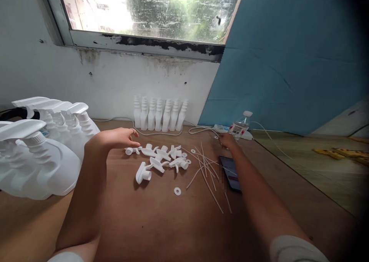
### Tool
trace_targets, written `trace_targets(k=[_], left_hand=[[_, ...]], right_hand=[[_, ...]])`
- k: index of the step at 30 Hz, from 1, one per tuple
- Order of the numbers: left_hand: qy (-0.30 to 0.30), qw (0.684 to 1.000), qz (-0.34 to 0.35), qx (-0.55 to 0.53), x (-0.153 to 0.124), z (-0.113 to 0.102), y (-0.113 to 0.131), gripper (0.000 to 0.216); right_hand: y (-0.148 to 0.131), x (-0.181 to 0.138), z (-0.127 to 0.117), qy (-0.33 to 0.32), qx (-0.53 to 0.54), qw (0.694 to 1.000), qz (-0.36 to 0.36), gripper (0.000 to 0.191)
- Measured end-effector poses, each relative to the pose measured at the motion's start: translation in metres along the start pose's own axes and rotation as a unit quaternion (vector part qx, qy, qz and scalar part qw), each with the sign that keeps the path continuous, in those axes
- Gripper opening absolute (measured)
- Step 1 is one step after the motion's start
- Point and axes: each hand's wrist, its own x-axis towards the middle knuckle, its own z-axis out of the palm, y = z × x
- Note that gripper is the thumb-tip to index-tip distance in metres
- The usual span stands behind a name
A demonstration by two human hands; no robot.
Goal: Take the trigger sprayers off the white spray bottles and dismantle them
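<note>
My left hand (119, 138) hovers palm down over the brown table (161, 223), fingers stretched toward a heap of white spray-trigger heads (160, 158); it holds nothing. My right hand (227, 140) reaches far out to the base of a clear plastic water bottle (240, 126); its fingers look curled and I cannot see whether they grip it. Thin white dip tubes (206, 169) and small white washers (177, 191) lie scattered between the hands. A dark phone (230, 173) lies under my right forearm.
Large white spray bottles (43, 150) with triggers fitted lie stacked at the left. A row of white trigger heads (160, 114) stands against the wall under the window. White cables (201, 129) run along the back. A blue panel (288, 62) leans at the right.
</note>
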Motion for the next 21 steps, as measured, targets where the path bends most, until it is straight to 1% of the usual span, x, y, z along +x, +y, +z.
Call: trace_targets(k=[4, 7, 10, 13, 15, 16, 18, 19, 21], left_hand=[[0.060, 0.998, -0.004, -0.023, -0.021, -0.004, -0.003, 0.073], [0.133, 0.991, -0.001, -0.034, -0.035, -0.005, -0.010, 0.072], [0.211, 0.977, -0.006, -0.022, -0.045, -0.005, -0.015, 0.070], [0.285, 0.958, -0.038, 0.004, -0.051, -0.007, -0.011, 0.065], [0.340, 0.938, -0.068, 0.019, -0.054, -0.010, -0.007, 0.063], [0.369, 0.926, -0.080, 0.022, -0.054, -0.011, -0.006, 0.063], [0.415, 0.904, -0.100, 0.018, -0.054, -0.012, -0.007, 0.065], [0.428, 0.897, -0.106, 0.011, -0.053, -0.012, -0.008, 0.067], [0.440, 0.891, -0.115, -0.009, -0.053, -0.012, -0.012, 0.070]], right_hand=[[-0.007, -0.009, -0.004, -0.058, 0.007, 0.998, 0.012, 0.039], [-0.019, -0.027, -0.008, -0.105, 0.014, 0.994, -0.011, 0.034], [-0.037, -0.059, -0.016, -0.144, 0.028, 0.987, -0.067, 0.023], [-0.057, -0.104, -0.033, -0.161, 0.065, 0.974, -0.146, 0.020], [-0.069, -0.137, -0.046, -0.154, 0.089, 0.965, -0.193, 0.020], [-0.074, -0.154, -0.052, -0.134, 0.102, 0.959, -0.229, 0.021], [-0.083, -0.187, -0.062, -0.082, 0.132, 0.944, -0.290, 0.022], [-0.086, -0.202, -0.065, -0.054, 0.157, 0.933, -0.318, 0.022], [-0.089, -0.231, -0.069, 0.013, 0.232, 0.901, -0.366, 0.018]])
